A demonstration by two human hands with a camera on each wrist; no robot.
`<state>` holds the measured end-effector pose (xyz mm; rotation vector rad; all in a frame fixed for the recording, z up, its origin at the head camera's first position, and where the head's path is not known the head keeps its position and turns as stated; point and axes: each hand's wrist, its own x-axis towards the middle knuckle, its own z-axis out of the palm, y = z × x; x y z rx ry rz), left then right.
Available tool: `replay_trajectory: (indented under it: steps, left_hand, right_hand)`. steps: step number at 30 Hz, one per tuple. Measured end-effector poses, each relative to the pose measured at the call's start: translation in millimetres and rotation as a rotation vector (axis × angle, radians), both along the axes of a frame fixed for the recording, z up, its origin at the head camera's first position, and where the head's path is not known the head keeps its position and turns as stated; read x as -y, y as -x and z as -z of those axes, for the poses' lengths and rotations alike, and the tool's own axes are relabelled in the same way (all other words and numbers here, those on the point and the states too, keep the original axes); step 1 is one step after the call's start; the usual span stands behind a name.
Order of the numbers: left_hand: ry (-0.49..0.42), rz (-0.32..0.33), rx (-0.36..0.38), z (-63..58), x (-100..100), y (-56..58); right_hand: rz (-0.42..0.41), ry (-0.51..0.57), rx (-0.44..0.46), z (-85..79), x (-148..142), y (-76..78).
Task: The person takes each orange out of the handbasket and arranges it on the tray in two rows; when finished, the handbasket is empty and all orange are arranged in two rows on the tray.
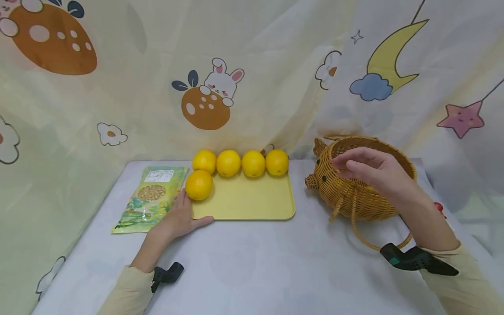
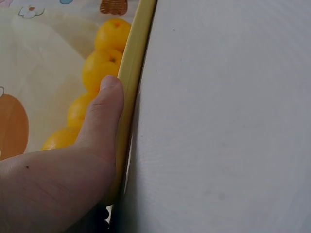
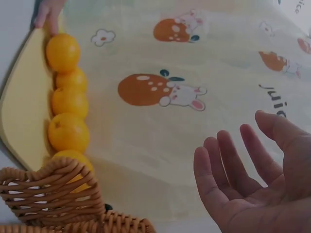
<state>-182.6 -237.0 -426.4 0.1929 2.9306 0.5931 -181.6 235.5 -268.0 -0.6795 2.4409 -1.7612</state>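
My left hand (image 1: 178, 217) rests at the near left corner of a yellow tray (image 1: 244, 203), its thumb stretched along the front rim. Its fingertips reach close to an orange (image 1: 199, 185) at the tray's left side. Several more oranges (image 1: 253, 164) stand in a row along the back of the tray. Over the mouth of a pig-shaped wicker basket (image 1: 334, 192) hovers my right hand (image 1: 372, 168), fingers loosely bent with nothing between them. In the right wrist view, its palm (image 3: 248, 204) is bare. Most of the basket's inside is hidden by that hand.
A green-yellow packet (image 1: 151, 199) lies left of the tray, beside my left hand. The basket's looped handle (image 1: 360, 234) hangs down onto the white table (image 1: 256, 267). Behind the table rises a printed curtain (image 1: 275, 87). A small red item (image 1: 439, 207) shows beyond the right forearm.
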Motion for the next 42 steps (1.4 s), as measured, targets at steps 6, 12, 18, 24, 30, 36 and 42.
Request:
replay_trajectory:
  steps: [6, 12, 18, 24, 30, 36, 42]
  left_hand:
    - [-0.008, 0.002, 0.012, 1.0, -3.2, 1.2]
    - [0.003, -0.001, -0.004, -2.4, -2.1, 4.6]
    - [-0.022, 0.006, -0.022, -2.7, -3.0, 3.4]
    - [-0.007, -0.002, 0.006, 1.1, -6.1, 0.4]
    - [-0.003, -0.003, -0.005, 0.5, -4.4, 2.1]
    - [0.011, -0.005, 0.007, -0.2, -4.1, 2.8]
    - [0.015, -0.012, 0.014, -0.5, -5.4, 2.6]
  right_hand:
    - [-0.260, 0.270, 0.078, 4.7, -26.1, 22.9]
    - [-0.390, 0.098, 0.107, -38.2, -73.4, 78.9]
    - [-0.134, -0.650, 0.247, -57.2, -88.2, 131.9]
    - [-0.309, -0.758, 0.517, -35.0, -89.1, 157.8]
    - [-0.416, -0.884, 0.636, -14.9, -72.6, 166.9]
    - [-0.450, -0.898, 0.799, 2.6, -47.9, 168.3]
    - [-0.501, -0.911, 0.894, 16.8, -31.9, 171.0]
